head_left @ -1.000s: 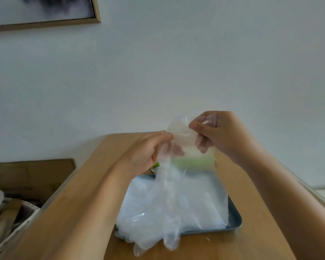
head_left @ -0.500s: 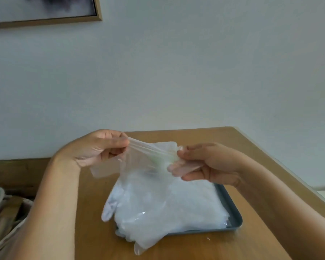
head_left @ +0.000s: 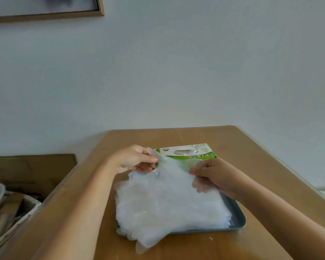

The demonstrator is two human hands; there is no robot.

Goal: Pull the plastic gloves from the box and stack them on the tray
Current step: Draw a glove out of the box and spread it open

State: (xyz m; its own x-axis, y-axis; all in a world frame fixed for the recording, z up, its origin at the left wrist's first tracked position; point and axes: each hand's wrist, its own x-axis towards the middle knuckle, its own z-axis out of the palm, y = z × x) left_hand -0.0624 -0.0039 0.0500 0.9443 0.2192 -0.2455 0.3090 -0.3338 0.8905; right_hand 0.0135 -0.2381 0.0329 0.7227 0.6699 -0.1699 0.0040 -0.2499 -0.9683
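Brown wooden table (head_left: 251,147), big heap of clear gloves (head_left: 167,209) on a grey tray (head_left: 238,218), green box (head_left: 188,152) lying flat just behind, left hand (head_left: 133,158) and right hand (head_left: 214,175) each pinching one thin glove (head_left: 174,166) over the heap

Wooden table (head_left: 251,147) set against a pale wall. Grey tray (head_left: 239,217) sits near centre, heaped with a stack of clear plastic gloves (head_left: 163,209); some glove tips spill over the tray's near-left rim onto the table. Green-and-white glove box (head_left: 188,152) lies flat just beyond the tray's far edge. Top glove (head_left: 176,171) held at two far corners: left hand (head_left: 135,159) pinches one between thumb and fingers, right hand (head_left: 214,175) pinches the other, its fingers (head_left: 201,184) showing through the film. Glove spread between the hands, low over the stack. Upper left on the wall: wooden picture frame (head_left: 45,15). Left of the table: brown cardboard (head_left: 32,169) and a pale basket (head_left: 26,212), contents blurred.
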